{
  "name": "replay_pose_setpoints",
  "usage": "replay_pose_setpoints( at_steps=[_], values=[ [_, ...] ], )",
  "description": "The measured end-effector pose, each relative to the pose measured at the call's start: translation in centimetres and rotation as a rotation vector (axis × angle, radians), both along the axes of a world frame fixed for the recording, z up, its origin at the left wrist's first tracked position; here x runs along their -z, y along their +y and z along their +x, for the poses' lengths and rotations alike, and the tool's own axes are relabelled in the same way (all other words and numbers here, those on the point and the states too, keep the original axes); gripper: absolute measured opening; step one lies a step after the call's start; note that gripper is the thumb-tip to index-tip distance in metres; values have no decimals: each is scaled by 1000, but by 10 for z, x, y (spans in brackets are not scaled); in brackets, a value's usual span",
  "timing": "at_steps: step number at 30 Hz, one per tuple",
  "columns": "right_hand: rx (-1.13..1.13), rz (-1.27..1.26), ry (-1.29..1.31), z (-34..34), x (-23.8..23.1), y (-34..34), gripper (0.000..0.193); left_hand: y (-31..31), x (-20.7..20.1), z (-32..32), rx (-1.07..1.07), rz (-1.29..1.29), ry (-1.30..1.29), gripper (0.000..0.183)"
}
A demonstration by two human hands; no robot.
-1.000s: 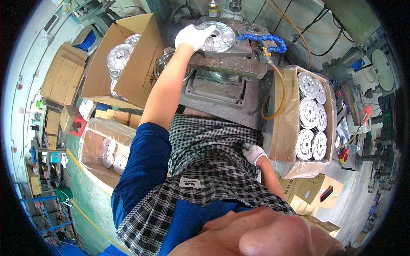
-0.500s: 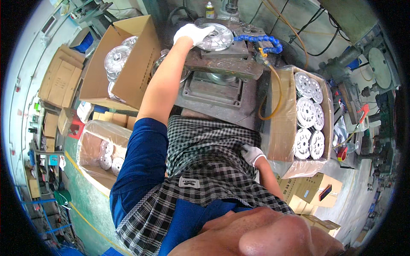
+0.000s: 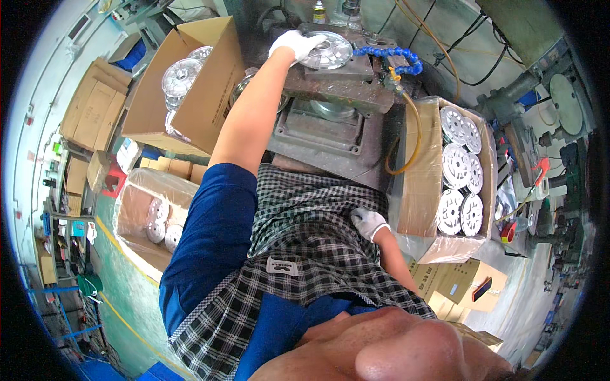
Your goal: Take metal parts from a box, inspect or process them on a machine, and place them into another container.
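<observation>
My left hand point(image 3: 296, 44), in a white glove, reaches out to the machine and grips the left rim of a shiny round metal disc point(image 3: 332, 53). The disc lies over a block on top of the machine's heavy upper plate point(image 3: 340, 89). Under that plate is a flat metal base point(image 3: 316, 134) with a round metal piece point(image 3: 333, 110) on it. Close to my body, my right hand point(image 3: 370, 225), gloved too, rests on the checkered apron point(image 3: 318, 213); its fingers curl down and are mostly hidden.
A cardboard box point(image 3: 219, 89) at left holds shiny discs; another, plastic-lined box point(image 3: 136, 206) stands below it. At right, a box point(image 3: 416, 171) contains several stacked pale discs. A blue jointed hose point(image 3: 387, 52) and a yellowish tube point(image 3: 416, 136) run beside the machine. A spray can point(image 3: 319, 13) stands behind.
The view has shifted slightly. My left hand still has the disc by its rim in about the same spot. On the apron, my right hand has moved slightly to the left.
</observation>
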State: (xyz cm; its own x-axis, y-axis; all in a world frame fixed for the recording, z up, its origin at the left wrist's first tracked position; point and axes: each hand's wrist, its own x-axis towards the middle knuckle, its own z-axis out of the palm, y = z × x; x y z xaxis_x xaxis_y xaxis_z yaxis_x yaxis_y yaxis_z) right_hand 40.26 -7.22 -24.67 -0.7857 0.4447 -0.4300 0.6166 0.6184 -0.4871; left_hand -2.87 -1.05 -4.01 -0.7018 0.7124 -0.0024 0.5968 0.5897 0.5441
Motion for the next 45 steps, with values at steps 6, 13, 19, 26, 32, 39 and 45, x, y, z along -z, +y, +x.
replay_pose_setpoints(
  at_steps=[6, 13, 19, 26, 32, 39, 45],
  values=[
    [1, -149, -8, -16, 1, -10, 35, -1, 5, -3, -3, 14, 3, 82],
    [338, -112, 240, -27, 14, -11, 32, 3, 3, -3, -8, -19, 3, 81],
    [371, -180, 159, -28, 91, -3, 34, -1, 5, -4, -23, 3, -11, 81],
    [353, -149, 133, -34, 95, -1, 37, 3, 9, -4, -21, 31, 39, 77],
    [365, -175, 75, -36, 83, -4, 38, 4, 6, -5, -27, -16, 7, 78],
    [353, -128, 130, -29, 94, -2, 37, 3, 9, -9, -33, -22, 1, 78],
    [347, -163, 138, -29, 103, 1, 37, 6, 9, -6, -39, -21, 40, 77]
  ],
)
